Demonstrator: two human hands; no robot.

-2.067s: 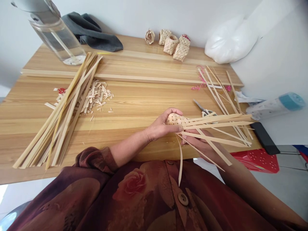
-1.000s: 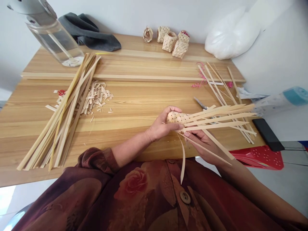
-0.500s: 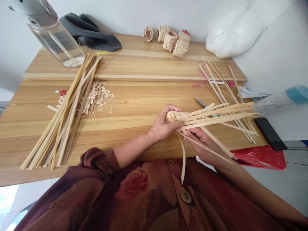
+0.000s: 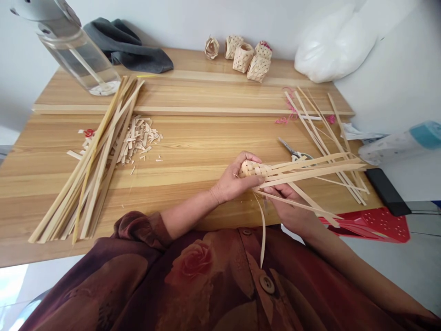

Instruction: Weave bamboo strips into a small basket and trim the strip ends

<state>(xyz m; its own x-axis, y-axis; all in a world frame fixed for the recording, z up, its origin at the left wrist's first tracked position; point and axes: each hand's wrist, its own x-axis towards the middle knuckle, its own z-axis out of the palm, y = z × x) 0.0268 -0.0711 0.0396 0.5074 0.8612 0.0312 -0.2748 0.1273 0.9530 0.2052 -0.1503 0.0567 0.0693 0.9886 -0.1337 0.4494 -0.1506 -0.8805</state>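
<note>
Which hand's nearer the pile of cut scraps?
Left hand, gripping the woven piece, is nearer, sitting down and right of the cut scraps. Right hand sits farther right, beyond the left hand.

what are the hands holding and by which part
A small woven piece: the left hand grips its woven end, the right hand holds its loose strips from below.

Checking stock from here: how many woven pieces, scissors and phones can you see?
Woven pieces at far edge of table: 5
Held woven piece: 1
Scissors: 1
Phone: 1
Total: 8
</note>
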